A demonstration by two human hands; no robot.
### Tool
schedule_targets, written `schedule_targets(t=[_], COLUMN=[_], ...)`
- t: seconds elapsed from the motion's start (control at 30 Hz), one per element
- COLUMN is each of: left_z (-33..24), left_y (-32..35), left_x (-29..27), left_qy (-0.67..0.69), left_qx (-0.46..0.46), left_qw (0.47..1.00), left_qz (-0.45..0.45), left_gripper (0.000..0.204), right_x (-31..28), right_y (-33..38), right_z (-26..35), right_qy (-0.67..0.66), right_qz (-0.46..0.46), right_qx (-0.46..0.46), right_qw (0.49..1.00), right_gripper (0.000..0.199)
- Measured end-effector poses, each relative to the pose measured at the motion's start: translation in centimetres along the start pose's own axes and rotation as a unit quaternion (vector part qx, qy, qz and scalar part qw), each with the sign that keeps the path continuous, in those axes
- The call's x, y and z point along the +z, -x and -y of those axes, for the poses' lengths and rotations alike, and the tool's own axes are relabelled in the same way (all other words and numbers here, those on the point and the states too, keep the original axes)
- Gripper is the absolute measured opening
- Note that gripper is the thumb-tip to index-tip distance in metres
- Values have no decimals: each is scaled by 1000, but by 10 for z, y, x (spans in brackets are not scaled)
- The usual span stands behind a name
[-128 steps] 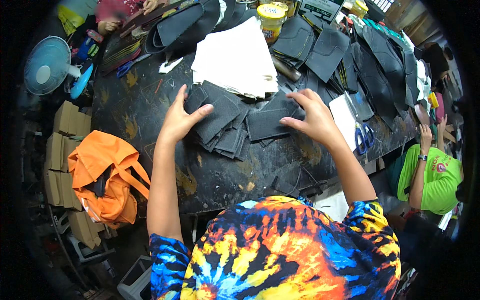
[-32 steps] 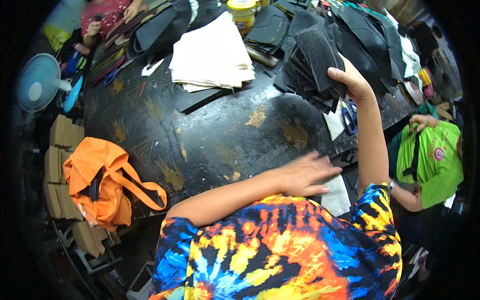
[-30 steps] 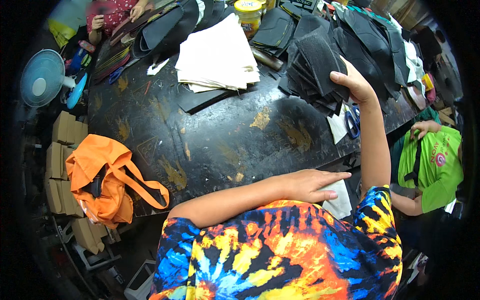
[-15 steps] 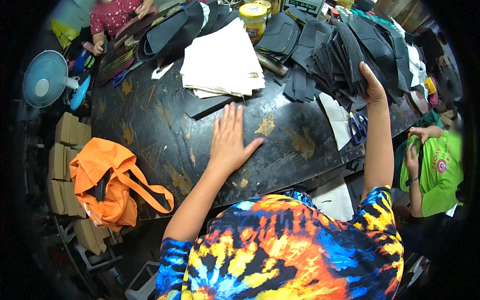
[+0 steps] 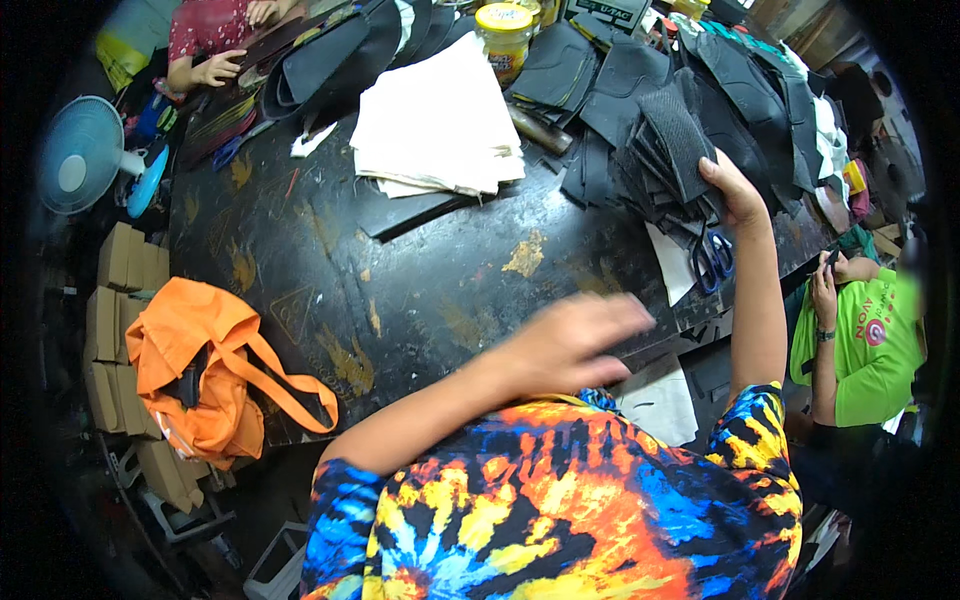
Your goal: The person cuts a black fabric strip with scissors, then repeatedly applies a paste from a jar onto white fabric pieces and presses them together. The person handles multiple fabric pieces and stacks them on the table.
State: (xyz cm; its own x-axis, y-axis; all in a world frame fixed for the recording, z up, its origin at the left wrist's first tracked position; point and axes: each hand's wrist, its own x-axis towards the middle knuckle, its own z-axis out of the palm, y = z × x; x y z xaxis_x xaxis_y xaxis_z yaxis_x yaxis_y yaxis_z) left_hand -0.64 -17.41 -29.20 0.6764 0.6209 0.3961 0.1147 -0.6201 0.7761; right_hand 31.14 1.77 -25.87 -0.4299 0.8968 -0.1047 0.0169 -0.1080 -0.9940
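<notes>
My right hand grips the edge of a bunch of black textured strips at the right of the table; its thumb lies on the near face and the other fingers are mostly hidden. Just below that hand, scissors with blue handles rest beside a white sheet. My left hand is over the table's near edge, slightly blurred, with its fingers stretched toward the right and nothing seen in it. Beyond it lies a stack of white sheets on a flat black block.
Black cut pieces and a yellow-lidded jar crowd the far side of the dark table. An orange bag sits at the left edge, near a fan. One person is far left, another right.
My left hand has lifted off the table and swung right and nearer to me. The strips in my right hand have tilted and come slightly lower. The far-left person's hand has moved.
</notes>
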Motion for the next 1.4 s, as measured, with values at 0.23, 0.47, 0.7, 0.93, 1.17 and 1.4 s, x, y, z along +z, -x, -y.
schedule_targets(t=[0.23, 0.47, 0.7, 0.93, 1.17, 1.4], left_z=[-28, -29, 10, 70, 93, 89], left_y=[153, 98, -27, -116, -150, -131], left_x=[-102, -22, -55, -43, -27, -38], left_qy=[-426, -97, -352, -383, -377, -314], left_qx=[-441, -200, -3, 18, -50, -1], left_qw=[765, 975, 931, 923, 925, 949], left_qz=[-198, -29, -99, 14, -7, -19], left_gripper=[84, 86, 99, 94, 85, 100], right_x=[-37, 3, 53, 55, 76, 74], right_y=[30, -14, -23, 11, -24, -39], right_z=[-19, -3, 22, 50, 10, 32], right_qy=[-158, -31, 444, 521, 312, 363], right_qz=[-102, 16, -18, -158, -156, -130], right_qx=[-27, 32, 39, -135, -250, -197], right_qw=[982, 999, 895, 828, 903, 901], right_gripper=[81, 107, 119, 54, 41, 47])
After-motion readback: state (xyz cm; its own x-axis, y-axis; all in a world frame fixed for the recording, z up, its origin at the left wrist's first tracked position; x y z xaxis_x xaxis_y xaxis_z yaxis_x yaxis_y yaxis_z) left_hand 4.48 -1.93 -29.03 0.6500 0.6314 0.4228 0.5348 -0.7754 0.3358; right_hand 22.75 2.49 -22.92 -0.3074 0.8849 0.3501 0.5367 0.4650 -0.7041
